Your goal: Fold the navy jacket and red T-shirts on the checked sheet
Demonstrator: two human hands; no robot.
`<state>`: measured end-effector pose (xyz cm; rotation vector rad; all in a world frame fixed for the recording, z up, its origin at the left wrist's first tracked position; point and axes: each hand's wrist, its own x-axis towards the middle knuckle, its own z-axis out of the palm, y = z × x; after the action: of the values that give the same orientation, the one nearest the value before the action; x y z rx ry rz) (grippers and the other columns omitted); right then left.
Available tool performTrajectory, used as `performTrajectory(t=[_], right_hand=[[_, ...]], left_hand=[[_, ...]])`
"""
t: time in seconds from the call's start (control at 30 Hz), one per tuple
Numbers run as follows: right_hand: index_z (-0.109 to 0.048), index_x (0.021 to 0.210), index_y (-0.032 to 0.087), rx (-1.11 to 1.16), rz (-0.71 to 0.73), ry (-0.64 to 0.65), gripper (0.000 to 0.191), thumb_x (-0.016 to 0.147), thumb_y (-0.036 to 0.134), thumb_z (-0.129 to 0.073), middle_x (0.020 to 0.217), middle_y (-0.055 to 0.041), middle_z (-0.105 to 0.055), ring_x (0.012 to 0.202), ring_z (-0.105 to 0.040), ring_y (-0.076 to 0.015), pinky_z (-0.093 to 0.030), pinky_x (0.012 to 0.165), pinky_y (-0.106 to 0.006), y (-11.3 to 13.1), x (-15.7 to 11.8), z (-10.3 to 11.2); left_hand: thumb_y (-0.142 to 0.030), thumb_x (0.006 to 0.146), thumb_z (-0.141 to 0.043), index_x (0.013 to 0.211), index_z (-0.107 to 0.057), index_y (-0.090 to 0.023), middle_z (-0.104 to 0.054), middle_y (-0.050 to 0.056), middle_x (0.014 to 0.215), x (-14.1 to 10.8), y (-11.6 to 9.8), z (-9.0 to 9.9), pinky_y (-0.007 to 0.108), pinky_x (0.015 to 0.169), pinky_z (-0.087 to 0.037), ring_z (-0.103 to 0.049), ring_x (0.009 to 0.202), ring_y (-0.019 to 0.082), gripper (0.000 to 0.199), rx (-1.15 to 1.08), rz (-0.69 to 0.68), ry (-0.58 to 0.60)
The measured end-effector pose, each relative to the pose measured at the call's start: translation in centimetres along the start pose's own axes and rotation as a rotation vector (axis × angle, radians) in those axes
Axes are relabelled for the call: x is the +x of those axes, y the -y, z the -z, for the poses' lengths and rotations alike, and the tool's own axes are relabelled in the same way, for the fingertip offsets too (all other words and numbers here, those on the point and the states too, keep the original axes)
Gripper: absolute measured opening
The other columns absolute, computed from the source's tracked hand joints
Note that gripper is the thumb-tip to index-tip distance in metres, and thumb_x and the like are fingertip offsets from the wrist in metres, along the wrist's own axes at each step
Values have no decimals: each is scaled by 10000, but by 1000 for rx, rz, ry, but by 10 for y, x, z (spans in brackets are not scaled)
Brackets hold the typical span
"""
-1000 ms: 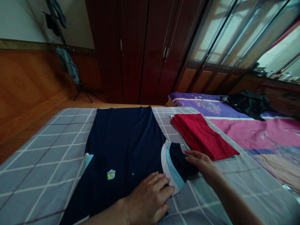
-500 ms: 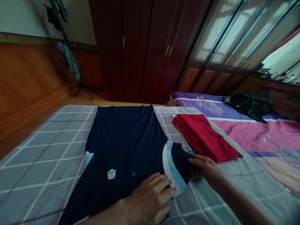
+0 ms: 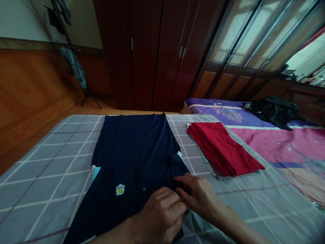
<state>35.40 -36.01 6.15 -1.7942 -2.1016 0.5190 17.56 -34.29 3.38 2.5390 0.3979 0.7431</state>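
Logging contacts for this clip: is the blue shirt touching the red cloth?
Apart. The head view shows a strip of checked sheet between the blue shirt and the red cloth.

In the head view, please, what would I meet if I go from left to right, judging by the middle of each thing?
Hanging grey garment, navy shirt, left hand, right hand, folded red cloth, black garment.
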Motion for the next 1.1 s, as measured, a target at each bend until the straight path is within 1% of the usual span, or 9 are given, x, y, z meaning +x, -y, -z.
performTrajectory(t=[0.07,0.17,0.33,0.43,0.57,0.77,0.9,1.0,1.1], right_hand=[[-686,1036,197,-41,0,7,270,822,270,-537,776,-47,-649,687,-620,-172,-453,614,-271,-2,-7,-2],[-660,1058,209,-84,2,-42,273,814,263,-553,823,-48,-623,725,-617,-172,-471,635,-272,-13,-20,0],[-596,1142,192,-245,71,-176,390,764,137,-520,997,-98,-573,873,-598,-216,-500,714,-327,-36,-37,-2],[-635,976,178,-275,77,-217,236,833,133,-452,898,-91,-570,796,-586,-203,-488,660,-319,-41,-37,-5],[-601,816,178,-158,92,-218,180,877,147,-434,833,-69,-570,777,-570,-182,-465,674,-308,-33,-31,-2],[-567,783,187,55,127,-240,146,867,141,-458,800,-41,-577,761,-565,-153,-442,672,-275,-22,-29,-4],[-576,769,188,85,109,-217,148,868,164,-469,787,-39,-586,740,-570,-149,-433,650,-268,-22,-30,-3],[-597,730,190,94,94,-126,157,860,192,-508,747,-29,-595,709,-577,-150,-431,631,-269,-24,-29,4],[-634,780,198,87,108,-144,150,871,210,-515,748,-27,-619,734,-594,-160,-446,662,-288,-27,-22,14]], left_hand=[[-107,847,-421,907,-606,-162,-613,54,814,1,1,2,312,736,-486,-572,769,170,203,8,67,-126],[-74,830,-446,919,-613,-172,-602,76,957,0,4,3,340,772,-486,-571,866,188,214,24,173,-214],[-72,819,-498,940,-618,-183,-559,91,1169,-2,9,0,384,912,-465,-536,1072,219,202,15,189,-138],[-87,829,-504,913,-630,-179,-550,98,1215,-2,9,-1,393,979,-437,-505,1152,223,178,6,176,-125],[-153,862,-513,902,-656,-177,-533,103,1282,0,7,3,406,1033,-407,-462,1233,234,150,14,142,-58],[-292,911,-513,1157,-607,-225,-414,86,1439,-1,8,4,504,1076,-350,-337,1347,268,272,115,80,66],[-314,940,-466,1209,-571,-168,-497,74,1381,-1,12,-1,500,1085,-350,-379,1324,254,323,215,80,13],[-312,945,-456,1149,-601,-131,-604,81,1256,-1,13,-2,508,1062,-378,-466,1254,259,309,269,52,-44],[-302,932,-485,1080,-628,-119,-652,83,1168,-2,14,-3,491,1046,-397,-527,1188,253,275,305,0,-125]])
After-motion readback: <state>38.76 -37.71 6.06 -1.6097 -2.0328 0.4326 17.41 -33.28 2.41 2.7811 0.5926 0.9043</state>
